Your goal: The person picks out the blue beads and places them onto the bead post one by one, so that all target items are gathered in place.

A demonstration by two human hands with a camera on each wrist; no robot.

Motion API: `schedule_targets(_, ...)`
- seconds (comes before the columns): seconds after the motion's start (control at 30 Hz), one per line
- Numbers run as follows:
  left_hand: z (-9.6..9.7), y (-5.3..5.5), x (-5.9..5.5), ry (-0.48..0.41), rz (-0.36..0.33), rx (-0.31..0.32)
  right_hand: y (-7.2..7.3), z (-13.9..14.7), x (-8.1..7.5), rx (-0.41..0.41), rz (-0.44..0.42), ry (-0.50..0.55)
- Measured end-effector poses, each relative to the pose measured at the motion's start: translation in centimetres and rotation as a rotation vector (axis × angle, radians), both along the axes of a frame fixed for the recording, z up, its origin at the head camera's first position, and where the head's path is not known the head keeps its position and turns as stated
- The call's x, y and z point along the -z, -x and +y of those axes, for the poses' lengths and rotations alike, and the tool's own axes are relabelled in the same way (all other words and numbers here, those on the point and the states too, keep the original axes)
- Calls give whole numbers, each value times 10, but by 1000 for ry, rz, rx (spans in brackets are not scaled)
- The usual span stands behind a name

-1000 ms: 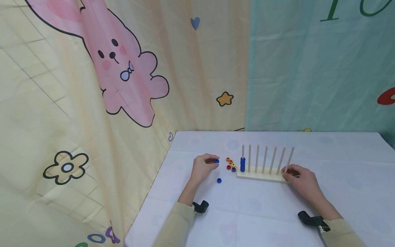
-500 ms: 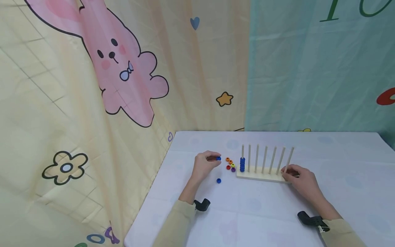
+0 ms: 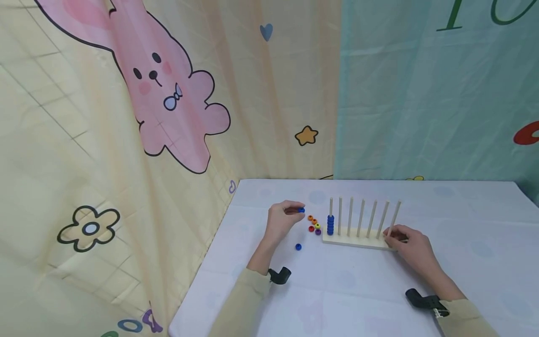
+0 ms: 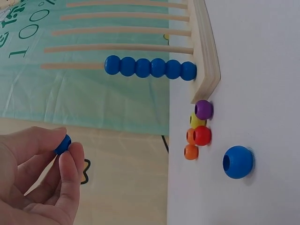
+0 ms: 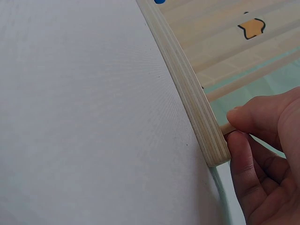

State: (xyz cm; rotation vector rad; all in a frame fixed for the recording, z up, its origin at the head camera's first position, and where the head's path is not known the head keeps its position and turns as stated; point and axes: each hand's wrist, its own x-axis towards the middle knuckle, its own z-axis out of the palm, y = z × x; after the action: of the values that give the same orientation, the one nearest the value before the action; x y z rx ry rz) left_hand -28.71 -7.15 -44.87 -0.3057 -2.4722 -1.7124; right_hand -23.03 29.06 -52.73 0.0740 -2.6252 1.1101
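My left hand [image 3: 279, 222] pinches a blue bead [image 4: 63, 145] between thumb and fingertips, raised above the table and left of the wooden peg rack [image 3: 353, 240]. On the rack's leftmost peg, several blue beads [image 4: 143, 68] are stacked up from the base; the peg's top stays bare. The other pegs carry no beads. At the rack's right end, my right hand [image 3: 410, 241] pinches the foot of the last peg [image 5: 227, 129], its fingers against the base. One loose blue bead [image 4: 239, 162] lies on the table, nearer to me than the other loose beads.
Beside the rack's left end sits a small cluster: a purple bead [image 4: 204, 109], a yellow bead [image 4: 197, 120], a red bead [image 4: 202, 135] and two orange beads [image 4: 191, 152]. A white cloth covers the table [image 3: 337, 295]. Printed curtains [image 3: 278, 93] hang behind and at the left.
My left hand has risen and moved slightly right with the blue bead, toward the rack. My right hand and the rack have stayed in place.
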Motion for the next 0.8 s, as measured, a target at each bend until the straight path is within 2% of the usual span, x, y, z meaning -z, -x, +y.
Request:
schedule_targets(0.17, 4, 1, -3, -2, 10, -7, 1, 0, 2, 5, -2, -5)
schedule_targets(0.8, 21, 0, -22, -16, 70, 38, 3, 2, 5, 10, 2, -7)
